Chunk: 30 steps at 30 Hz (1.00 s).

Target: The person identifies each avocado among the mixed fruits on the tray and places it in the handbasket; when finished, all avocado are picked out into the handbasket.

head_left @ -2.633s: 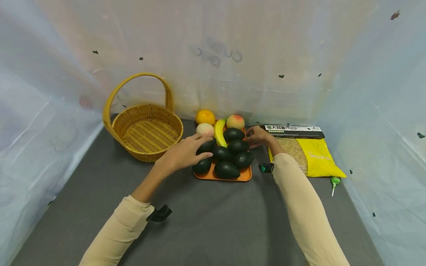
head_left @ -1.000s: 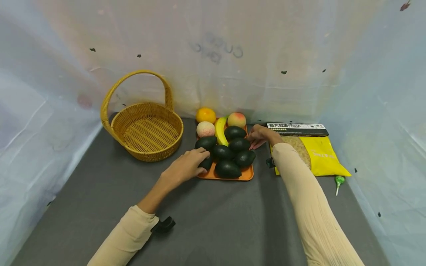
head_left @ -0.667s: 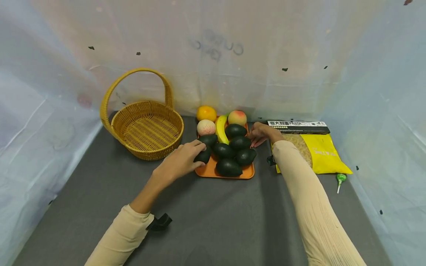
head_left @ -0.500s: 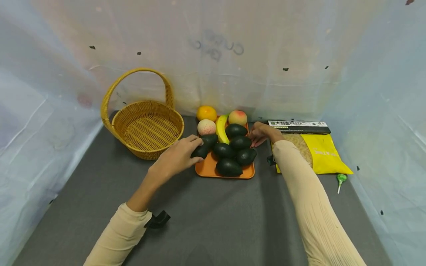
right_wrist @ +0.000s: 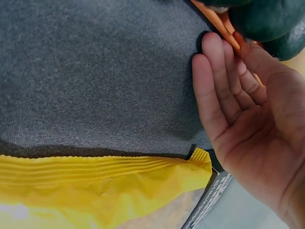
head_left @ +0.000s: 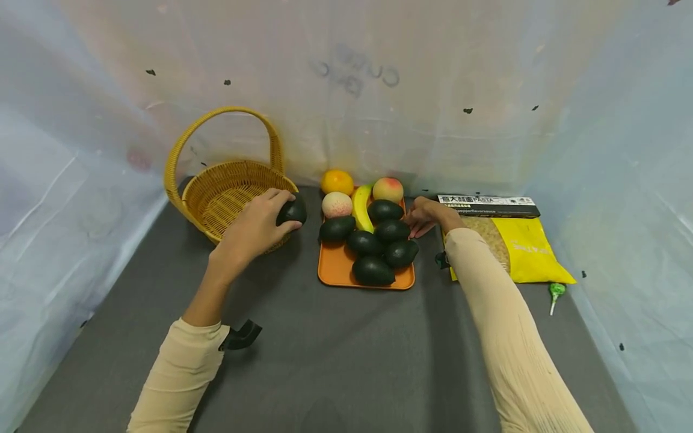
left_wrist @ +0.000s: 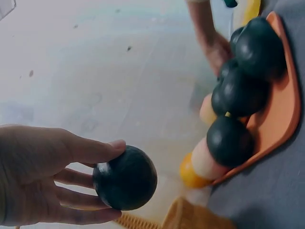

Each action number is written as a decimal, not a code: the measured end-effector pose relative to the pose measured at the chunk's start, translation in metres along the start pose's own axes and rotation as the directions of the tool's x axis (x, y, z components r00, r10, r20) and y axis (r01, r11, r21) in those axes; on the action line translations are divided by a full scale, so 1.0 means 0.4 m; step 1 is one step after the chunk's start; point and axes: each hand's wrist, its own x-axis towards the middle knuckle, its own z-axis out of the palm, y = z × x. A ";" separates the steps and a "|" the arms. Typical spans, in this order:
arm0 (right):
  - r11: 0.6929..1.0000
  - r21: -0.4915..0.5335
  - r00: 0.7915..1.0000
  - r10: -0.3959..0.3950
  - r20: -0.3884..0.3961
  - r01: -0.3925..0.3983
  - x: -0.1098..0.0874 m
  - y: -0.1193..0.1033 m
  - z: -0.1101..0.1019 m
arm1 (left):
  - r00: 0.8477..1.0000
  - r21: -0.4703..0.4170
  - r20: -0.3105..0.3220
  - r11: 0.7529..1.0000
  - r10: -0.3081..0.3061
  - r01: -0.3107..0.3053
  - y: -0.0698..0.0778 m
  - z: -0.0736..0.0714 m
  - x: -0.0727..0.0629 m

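My left hand [head_left: 250, 227] holds a dark green avocado [head_left: 293, 210] between thumb and fingers, raised at the right rim of the wicker basket [head_left: 238, 167]. In the left wrist view, this avocado [left_wrist: 127, 179] shows its rounded end. Several more avocados [head_left: 372, 272] lie on the orange tray [head_left: 331, 270], whose front left corner is bare. Behind them are a banana [head_left: 361, 207], a pale pink-speckled peach [head_left: 337, 205], a red-tinged peach [head_left: 388, 189] and an orange [head_left: 337, 181]. My right hand [head_left: 426, 216] pinches the tray's right rim, thumb on the inside, fingers outside.
To the right of the tray lies a yellow pasta bag [head_left: 525, 249], with a black-and-white pasta box [head_left: 487, 206] behind it. A green lollipop [head_left: 556, 290] sits by the bag's front corner. Translucent plastic sheeting [head_left: 368, 132] encloses the grey table's back and sides.
My left hand has gripped the avocado from the tray's front left corner, lifted it and carried it left to the basket rim. My right hand has stayed at the tray's edge.
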 end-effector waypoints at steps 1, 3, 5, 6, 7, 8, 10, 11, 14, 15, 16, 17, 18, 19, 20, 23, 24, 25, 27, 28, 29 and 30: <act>1.000 0.006 1.000 0.001 -0.002 -0.001 -0.001 0.001 -0.002 | 1.000 -0.001 -0.012 1.000 -0.014 0.014 -0.008 -0.006 0.002; 1.000 0.011 1.000 0.003 -0.006 -0.003 -0.004 0.003 -0.004 | 0.999 -0.006 -0.033 0.999 -0.038 0.038 -0.024 -0.017 0.005; 1.000 0.015 1.000 0.011 -0.012 -0.011 -0.009 0.002 -0.005 | 0.996 -0.009 -0.057 0.998 -0.064 0.064 -0.039 -0.025 0.008; 1.000 0.015 1.000 0.015 -0.014 -0.015 -0.011 0.001 -0.005 | 0.994 -0.013 -0.070 0.997 -0.082 0.082 -0.047 -0.028 0.009; 1.000 0.013 1.000 0.016 -0.012 -0.016 -0.013 0.001 -0.005 | 0.991 -0.019 -0.082 0.995 -0.101 0.100 -0.055 -0.031 0.009; 1.000 0.013 1.000 0.018 -0.008 -0.018 -0.014 -0.001 -0.006 | 0.988 -0.028 -0.095 0.993 -0.120 0.118 -0.065 -0.033 0.010; 1.000 0.014 1.000 0.021 0.001 -0.021 -0.015 -0.003 -0.007 | 0.980 -0.038 -0.118 0.987 -0.158 0.154 -0.084 -0.036 0.012; 1.000 0.016 1.000 0.021 0.003 -0.021 -0.015 -0.004 -0.007 | 0.977 -0.042 -0.126 0.985 -0.172 0.168 -0.095 -0.037 0.013; 1.000 0.016 1.000 0.016 0.007 -0.016 -0.010 -0.005 -0.006 | 0.971 -0.046 -0.126 0.979 -0.205 0.200 -0.126 -0.037 0.017; 1.000 0.015 1.000 0.014 0.005 -0.014 -0.008 -0.004 -0.006 | 0.969 -0.048 -0.121 0.976 -0.215 0.210 -0.135 -0.037 0.018; 1.000 0.012 1.000 0.012 0.003 -0.012 -0.005 -0.003 -0.006 | 0.967 -0.054 -0.115 0.974 -0.226 0.221 -0.144 -0.036 0.019; 1.000 0.011 1.000 0.010 0.001 -0.010 -0.002 -0.001 -0.006 | 0.966 -0.059 -0.109 0.971 -0.236 0.230 -0.153 -0.034 0.020; 1.000 0.008 1.000 0.009 0.002 -0.009 0.002 0.001 -0.006 | 0.963 -0.067 -0.104 0.968 -0.249 0.243 -0.161 -0.032 0.022; 1.000 0.007 1.000 0.009 0.001 -0.009 0.005 0.002 -0.007 | 0.959 -0.072 -0.102 0.964 -0.263 0.256 -0.169 -0.030 0.024; 1.000 0.006 1.000 0.009 0.001 -0.009 0.008 0.004 -0.007 | 0.955 -0.076 -0.101 0.960 -0.277 0.270 -0.177 -0.028 0.026; 1.000 0.007 1.000 0.015 -0.001 -0.015 0.015 0.009 -0.007 | 0.940 -0.090 -0.103 0.944 -0.325 0.317 -0.200 -0.019 0.034; 1.000 0.009 1.000 0.017 0.000 -0.017 0.017 0.010 -0.007 | 0.933 -0.095 -0.105 0.937 -0.344 0.335 -0.208 -0.016 0.036; 1.000 0.012 1.000 0.019 -0.001 -0.019 0.018 0.010 -0.007 | 0.925 -0.099 -0.109 0.930 -0.364 0.354 -0.217 -0.013 0.037; 1.000 0.013 1.000 0.022 0.000 -0.022 0.018 0.010 -0.005 | 0.906 -0.116 -0.122 0.912 -0.405 0.393 -0.234 -0.005 0.037; 1.000 0.013 1.000 0.019 -0.001 -0.019 0.016 0.008 -0.004 | 0.895 -0.124 -0.132 0.903 -0.426 0.412 -0.244 -0.001 0.036; 1.000 0.013 1.000 0.017 -0.002 -0.017 0.014 0.007 -0.003 | 0.882 -0.132 -0.142 0.892 -0.449 0.432 -0.253 0.004 0.034; 1.000 0.012 1.000 0.012 -0.004 -0.012 0.012 0.004 -0.001 | 0.869 -0.136 -0.154 0.881 -0.471 0.453 -0.262 0.010 0.032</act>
